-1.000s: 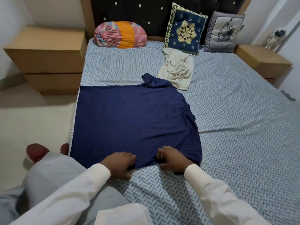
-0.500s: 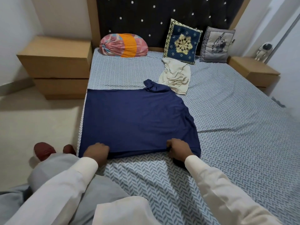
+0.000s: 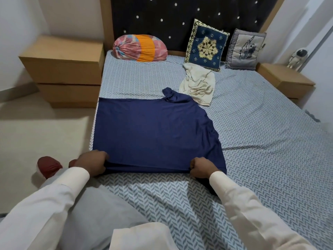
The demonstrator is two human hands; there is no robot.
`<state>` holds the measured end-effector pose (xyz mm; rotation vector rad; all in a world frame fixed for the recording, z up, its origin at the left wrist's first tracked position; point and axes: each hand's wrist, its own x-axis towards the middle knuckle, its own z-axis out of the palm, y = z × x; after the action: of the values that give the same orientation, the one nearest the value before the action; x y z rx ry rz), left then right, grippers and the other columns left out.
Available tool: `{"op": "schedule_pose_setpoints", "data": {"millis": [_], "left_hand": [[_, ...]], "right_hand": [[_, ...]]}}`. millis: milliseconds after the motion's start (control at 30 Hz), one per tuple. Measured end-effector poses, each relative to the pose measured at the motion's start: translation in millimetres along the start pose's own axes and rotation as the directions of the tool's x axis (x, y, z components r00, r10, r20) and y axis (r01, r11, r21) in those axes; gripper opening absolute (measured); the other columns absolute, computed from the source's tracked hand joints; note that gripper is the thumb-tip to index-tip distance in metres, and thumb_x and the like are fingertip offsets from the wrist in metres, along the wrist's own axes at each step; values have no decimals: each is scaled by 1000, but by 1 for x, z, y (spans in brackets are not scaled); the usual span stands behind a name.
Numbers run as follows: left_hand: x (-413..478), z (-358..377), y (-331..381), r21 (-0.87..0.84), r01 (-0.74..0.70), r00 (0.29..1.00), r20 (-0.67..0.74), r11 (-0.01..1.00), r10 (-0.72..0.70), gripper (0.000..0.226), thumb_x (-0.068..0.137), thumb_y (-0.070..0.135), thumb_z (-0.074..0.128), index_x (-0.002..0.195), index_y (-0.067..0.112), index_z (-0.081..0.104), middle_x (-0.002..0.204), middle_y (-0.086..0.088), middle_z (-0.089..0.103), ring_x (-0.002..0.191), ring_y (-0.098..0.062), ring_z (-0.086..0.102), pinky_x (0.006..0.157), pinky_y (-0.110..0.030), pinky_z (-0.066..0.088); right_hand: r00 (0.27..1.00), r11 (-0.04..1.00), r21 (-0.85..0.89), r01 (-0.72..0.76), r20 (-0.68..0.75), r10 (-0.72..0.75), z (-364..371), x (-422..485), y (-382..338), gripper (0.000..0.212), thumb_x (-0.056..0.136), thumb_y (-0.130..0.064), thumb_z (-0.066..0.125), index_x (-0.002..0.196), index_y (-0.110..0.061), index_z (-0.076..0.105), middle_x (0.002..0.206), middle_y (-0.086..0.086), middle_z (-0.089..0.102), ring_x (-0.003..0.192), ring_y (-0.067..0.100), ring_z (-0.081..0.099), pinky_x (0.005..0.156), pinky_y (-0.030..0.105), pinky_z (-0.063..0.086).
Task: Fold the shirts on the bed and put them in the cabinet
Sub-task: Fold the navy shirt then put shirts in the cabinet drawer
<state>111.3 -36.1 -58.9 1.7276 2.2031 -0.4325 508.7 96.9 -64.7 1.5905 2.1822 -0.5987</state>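
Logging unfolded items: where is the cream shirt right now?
In the head view the cream shirt lies crumpled toward the headboard, right of centre, in front of the blue embroidered cushion and beside the far right corner of the navy shirt.

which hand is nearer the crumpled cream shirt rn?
Right. The right hand grips the near right corner of the navy shirt, straight below the cream shirt in view; the left hand grips the near left corner, farther off.
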Motion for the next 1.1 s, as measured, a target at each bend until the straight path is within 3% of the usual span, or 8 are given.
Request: {"op": "schedule_pose_setpoints", "data": {"millis": [133,233,367,500,567,733,933,1100], "left_hand": [[6,4,-15,-152,9,977,213,988,23,22,74,23,55,91,27,68,98,6,66,93,-18,62,89,-32,52],[13,3,-33,-414,50,977,208,909,41,18,79,16,62,61,20,62,63,8,59,65,-13,55,64,-21,45],[31,4,-49,-857,160,987,134,490,-88,21,88,2,58,70,11,62,61,-6,54,57,-19,46,54,-25,35],[83,22,-63,-979,131,954,83,154,-288,30,77,33,68,91,8,69,84,-13,74,75,-27,68,73,-48,57],[107,33,-67,-976,128,920,51,176,-390,39,68,47,65,93,19,72,94,-8,75,91,-30,71,88,-54,56],[112,-3,-42,-909,180,822,-70,375,-565,20,94,27,58,108,15,66,111,-13,69,106,-36,60,90,-37,46],[125,5,-43,-773,385,786,-12,504,-618,12,92,34,49,102,27,50,117,-14,60,103,-42,58,90,-50,46],[119,3,0,-535,227,709,-483,814,-515,53,79,22,67,127,11,49,116,-21,48,97,-43,53,79,-52,47]], "right_hand": [[995,998,64,-15,102,9,-10,11,5,10,73,-27,65,74,-19,59,83,2,63,74,23,64,62,29,54],[994,981,191,-33,112,11,-29,27,6,2,77,-18,65,76,-17,66,79,2,64,71,20,65,59,27,59],[999,964,267,-22,-20,28,-64,61,1,6,81,-16,63,79,-17,68,82,5,68,75,22,67,52,26,55],[989,948,318,-25,-131,70,-84,110,-8,11,80,-15,59,77,-20,68,85,8,71,74,27,72,59,34,62],[982,948,318,-31,-167,88,-91,128,-17,14,81,-17,58,75,-26,67,87,4,71,71,24,72,67,38,63],[973,964,261,-48,-207,104,-98,173,-31,12,79,-24,52,76,-32,61,102,2,70,81,28,71,82,41,60],[956,966,254,39,-291,38,-90,193,-41,28,89,-33,60,117,-27,63,119,3,65,111,30,61,89,38,49],[929,962,238,130,-367,-35,-87,150,-26,59,64,-65,76,102,-33,44,105,-4,50,94,19,54,79,42,52]]}}
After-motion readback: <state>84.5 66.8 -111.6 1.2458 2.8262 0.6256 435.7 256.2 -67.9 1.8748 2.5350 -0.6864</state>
